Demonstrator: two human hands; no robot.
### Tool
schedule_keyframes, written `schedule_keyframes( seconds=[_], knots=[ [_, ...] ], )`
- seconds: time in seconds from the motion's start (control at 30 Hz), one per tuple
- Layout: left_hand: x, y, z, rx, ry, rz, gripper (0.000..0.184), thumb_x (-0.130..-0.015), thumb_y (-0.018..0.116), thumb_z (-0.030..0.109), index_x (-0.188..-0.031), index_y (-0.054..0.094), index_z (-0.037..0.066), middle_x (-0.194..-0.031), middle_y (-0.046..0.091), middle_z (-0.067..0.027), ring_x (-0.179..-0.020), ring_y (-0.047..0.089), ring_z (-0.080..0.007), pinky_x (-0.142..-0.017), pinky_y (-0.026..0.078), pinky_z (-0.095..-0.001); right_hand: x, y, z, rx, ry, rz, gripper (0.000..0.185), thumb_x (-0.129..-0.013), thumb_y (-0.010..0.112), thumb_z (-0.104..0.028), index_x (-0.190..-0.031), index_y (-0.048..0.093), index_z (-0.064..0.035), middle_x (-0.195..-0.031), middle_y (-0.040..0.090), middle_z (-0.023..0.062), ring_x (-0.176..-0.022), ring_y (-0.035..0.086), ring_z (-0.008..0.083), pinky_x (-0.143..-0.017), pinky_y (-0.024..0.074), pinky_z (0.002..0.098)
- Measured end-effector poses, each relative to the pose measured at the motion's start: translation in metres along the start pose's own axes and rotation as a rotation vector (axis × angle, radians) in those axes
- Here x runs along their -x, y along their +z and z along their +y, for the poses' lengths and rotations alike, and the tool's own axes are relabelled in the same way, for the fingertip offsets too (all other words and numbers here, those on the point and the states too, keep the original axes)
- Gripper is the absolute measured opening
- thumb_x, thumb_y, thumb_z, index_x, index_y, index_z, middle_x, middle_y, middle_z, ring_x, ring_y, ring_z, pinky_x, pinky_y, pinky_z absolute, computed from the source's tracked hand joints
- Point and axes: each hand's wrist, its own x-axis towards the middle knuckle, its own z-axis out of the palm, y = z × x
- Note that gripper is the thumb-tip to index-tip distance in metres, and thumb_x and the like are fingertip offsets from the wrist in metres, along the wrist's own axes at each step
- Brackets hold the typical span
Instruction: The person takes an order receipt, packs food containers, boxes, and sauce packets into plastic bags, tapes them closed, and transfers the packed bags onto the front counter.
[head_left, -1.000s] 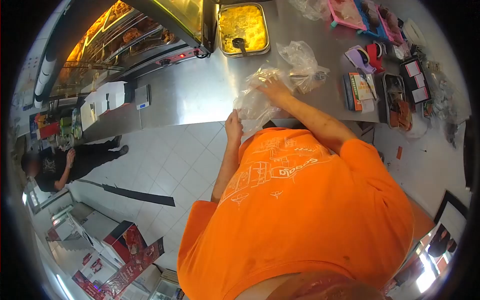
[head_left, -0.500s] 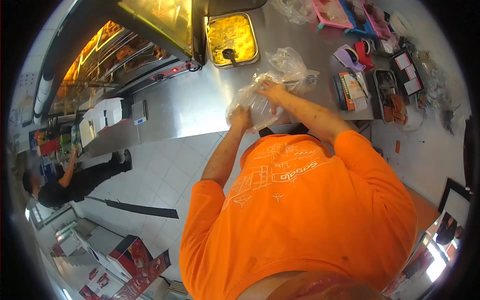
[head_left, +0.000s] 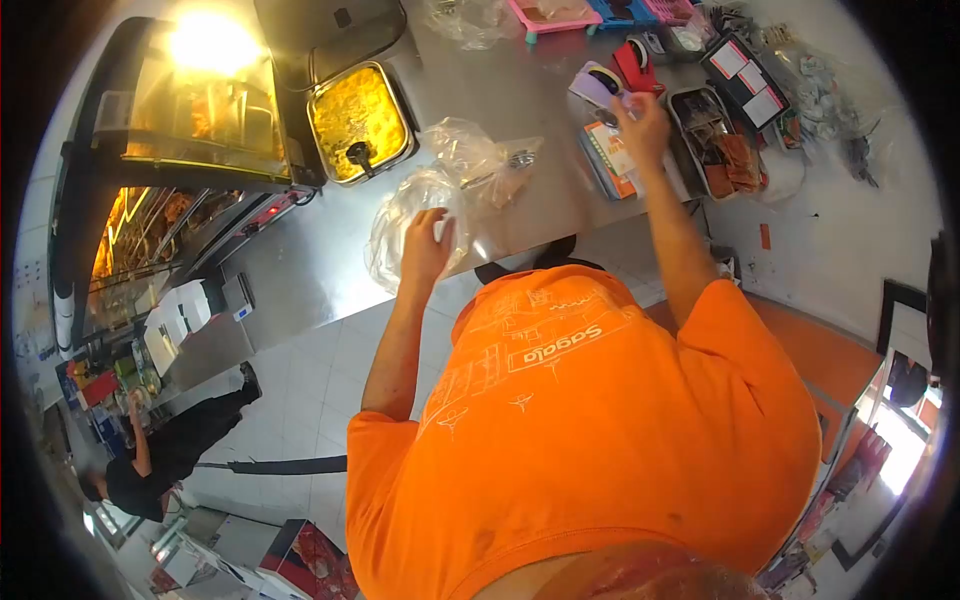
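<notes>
Since the earlier frame, the right hand (head_left: 643, 132) has moved off the clear bag and across the counter, and the whole view has swung with it. It is now at the lavender tape dispenser (head_left: 592, 84), beside a red tape dispenser (head_left: 633, 66) and above a spiral-bound notebook (head_left: 606, 158). Its fingers look spread apart; whether their tips press on tape or plastic, I cannot tell. Back at the crumpled, clear plastic bag (head_left: 392, 222), which lies on the brushed steel counter (head_left: 318, 272) near its front edge, the left hand (head_left: 424, 252) rests with fingers loosely bent and thumb apart; whether it pinches any film cannot be made out. Judging by this, the step in hand is a reach to the dispenser while the left hand minds the bag. A grip there would call for thumb and fingertips closing on a small edge, with the bag kept from sliding. The bag's long axis seems to run away from the front edge, leaning slightly right, its far end toward a second clear bag (head_left: 458, 148) and near the metal tray of yellow food (head_left: 357, 112). Which end is its mouth is unclear.
</notes>
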Motion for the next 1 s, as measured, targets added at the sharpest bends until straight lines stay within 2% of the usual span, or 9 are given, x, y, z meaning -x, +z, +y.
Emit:
schedule_keyframes(
  seconds=[0.13, 0.27, 0.33, 0.4, 0.57, 0.63, 0.77, 0.9, 1.0],
  knots=[
    [-0.029, 0.055, 0.083, 0.341, -0.005, -0.302, 0.037, -0.09, 0.07, 0.026, -0.114, 0.066, -0.002, -0.107, 0.069, -0.0192, -0.097, 0.069, -0.0303, -0.084, 0.055, -0.0356, -0.036, -0.016, 0.128, 0.295, 0.388, -0.561, 0.069, -0.077, 0.079, -0.052, -0.127, 0.062, -0.009, -0.115, 0.07, 0.0116, -0.107, 0.065, 0.0235, -0.092, 0.0499, 0.0345],
    [-0.08, 0.164, 0.099, 0.711, -0.357, -0.637, 0.076, -0.09, 0.067, 0.051, -0.141, 0.046, -0.001, -0.139, 0.054, -0.0213, -0.128, 0.053, -0.0298, -0.104, 0.045, -0.0394, -0.029, -0.055, 0.09, -0.35, 0.968, -1.119, 0.08, -0.079, 0.076, -0.057, -0.138, 0.054, -0.0071, -0.133, 0.062, 0.0105, -0.116, 0.062, 0.0203, -0.097, 0.05, 0.0365],
    [-0.104, 0.235, 0.096, 0.928, -0.658, -0.633, 0.093, -0.088, 0.065, 0.06, -0.151, 0.03, 0.002, -0.15, 0.043, -0.0219, -0.137, 0.044, -0.0315, -0.109, 0.04, -0.0439, -0.022, -0.028, 0.136, -0.538, 1.078, -1.137, 0.079, -0.08, 0.075, -0.056, -0.137, 0.055, -0.0055, -0.135, 0.06, 0.0105, -0.117, 0.061, 0.0187, -0.096, 0.0507, 0.0373],
    [-0.125, 0.262, 0.124, 0.975, -0.818, -0.49, 0.095, -0.088, 0.065, 0.059, -0.154, 0.023, 0.004, -0.15, 0.042, -0.0211, -0.137, 0.044, -0.0315, -0.108, 0.04, -0.0443, -0.017, -0.027, 0.142, -0.609, 0.975, -1.08, 0.074, -0.082, 0.075, -0.054, -0.136, 0.056, -0.0057, -0.131, 0.062, 0.0098, -0.116, 0.062, 0.0174, -0.095, 0.0513, 0.0368],
    [-0.136, 0.351, 0.109, 1.238, -0.501, -0.194, 0.078, -0.088, 0.071, 0.045, -0.146, 0.035, 0.006, -0.143, 0.051, -0.0167, -0.122, 0.057, -0.029, -0.1, 0.048, -0.0405, 0.006, -0.037, 0.138, -0.544, 0.868, -1.022, 0.068, -0.087, 0.074, -0.044, -0.138, 0.051, -0.0053, -0.128, 0.061, 0.0088, -0.119, 0.06, 0.0193, -0.095, 0.0519, 0.0386],
    [-0.124, 0.343, 0.11, 1.104, -0.395, -0.119, 0.073, -0.087, 0.073, 0.04, -0.142, 0.04, 0.004, -0.137, 0.055, -0.0162, -0.115, 0.062, -0.0276, -0.096, 0.051, -0.0401, 0.02, -0.036, 0.15, -0.604, 0.803, -0.861, 0.068, -0.088, 0.073, -0.04, -0.14, 0.047, -0.0038, -0.129, 0.06, 0.0096, -0.12, 0.059, 0.0208, -0.096, 0.0515, 0.039],
    [-0.095, 0.239, 0.172, 0.276, -0.364, 0.048, 0.081, -0.084, 0.072, 0.05, -0.142, 0.042, 0.002, -0.129, 0.05, -0.0201, -0.12, 0.052, -0.0352, -0.101, 0.043, -0.0454, 0.038, -0.042, 0.13, -0.996, 0.828, -0.914, 0.071, -0.086, 0.072, -0.025, -0.145, 0.039, -0.0013, -0.133, 0.056, 0.0132, -0.121, 0.057, 0.0269, -0.102, 0.0479, 0.0407],
    [-0.055, 0.121, 0.2, 0.243, -0.275, 0.218, 0.077, -0.083, 0.073, 0.049, -0.14, 0.047, 0.004, -0.122, 0.05, -0.0178, -0.117, 0.05, -0.0331, -0.094, 0.044, -0.0457, 0.054, -0.024, 0.069, -1.289, 0.819, -1.236, 0.066, -0.086, 0.069, -0.023, -0.142, 0.044, -0.0018, -0.131, 0.058, 0.0139, -0.12, 0.058, 0.0259, -0.1, 0.0497, 0.0414],
    [-0.024, 0.039, 0.175, 0.467, -0.257, 0.32, 0.042, -0.088, 0.071, 0.034, -0.119, 0.067, 0.006, -0.116, 0.056, -0.0139, -0.108, 0.056, -0.0262, -0.085, 0.048, -0.0402, 0.076, 0.001, -0.002, -1.51, 0.934, -1.401, 0.062, -0.087, 0.067, -0.032, -0.139, 0.049, -0.0037, -0.13, 0.06, 0.0128, -0.117, 0.06, 0.0263, -0.098, 0.0508, 0.0412]
  ],
)
